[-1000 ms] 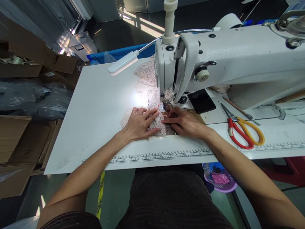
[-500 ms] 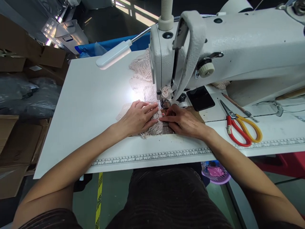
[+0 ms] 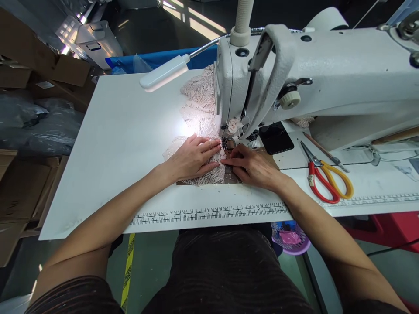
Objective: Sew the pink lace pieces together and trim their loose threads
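Note:
Pale pink lace fabric [image 3: 198,109] lies bunched on the white table and runs under the needle area of a sewing machine [image 3: 340,65]. My left hand [image 3: 193,159] rests flat on the lace, fingers stretched toward the presser foot [image 3: 228,143]. On the other side, my right hand [image 3: 252,166] has its thumb and index finger drawn together at the lace's right edge, just in front of the foot. Its other fingers curl over the brown machine plate [image 3: 234,178]. The exact spot under the needle is too small to make out.
Scissors [image 3: 322,172] with red and yellow handles and a pencil-like tool [image 3: 322,148] lie to the right. A black phone [image 3: 276,137] sits beside the machine. A lamp [image 3: 165,73] hangs over the table. A printed ruler [image 3: 209,213] follows the front edge.
The camera view has shifted slightly, so the machine appears further right. Both hands keep nearly the same pose on the lace; any movement of the fabric is too slight to make out.

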Demonstrator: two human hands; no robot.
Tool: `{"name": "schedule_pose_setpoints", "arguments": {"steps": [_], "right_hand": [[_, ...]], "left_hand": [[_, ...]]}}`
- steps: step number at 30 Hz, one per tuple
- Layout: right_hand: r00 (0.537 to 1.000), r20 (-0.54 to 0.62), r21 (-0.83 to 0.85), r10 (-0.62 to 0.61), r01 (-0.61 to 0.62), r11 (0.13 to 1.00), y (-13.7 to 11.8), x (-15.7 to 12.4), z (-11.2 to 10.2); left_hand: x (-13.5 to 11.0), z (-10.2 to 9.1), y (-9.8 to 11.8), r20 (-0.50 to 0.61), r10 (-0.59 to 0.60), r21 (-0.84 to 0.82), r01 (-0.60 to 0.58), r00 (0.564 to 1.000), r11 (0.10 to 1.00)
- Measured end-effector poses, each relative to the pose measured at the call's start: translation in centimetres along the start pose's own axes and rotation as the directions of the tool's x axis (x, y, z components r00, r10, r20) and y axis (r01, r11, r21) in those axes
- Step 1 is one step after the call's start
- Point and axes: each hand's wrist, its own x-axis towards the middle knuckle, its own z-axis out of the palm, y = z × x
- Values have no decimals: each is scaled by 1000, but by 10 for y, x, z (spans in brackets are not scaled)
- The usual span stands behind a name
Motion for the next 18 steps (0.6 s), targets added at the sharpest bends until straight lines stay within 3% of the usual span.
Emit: {"name": "schedule_pose_setpoints", "arguments": {"steps": [10,18], "right_hand": [[1000,-22,14,-1,1,1000,1,-1,0],[999,-16,3,33,-33,999,-1,-1,0]], "left_hand": [[-1,7,-1,-91,21,-47,-25,996,999],[-1,11,-3,-99,29,-55,-34,995,998]]}}
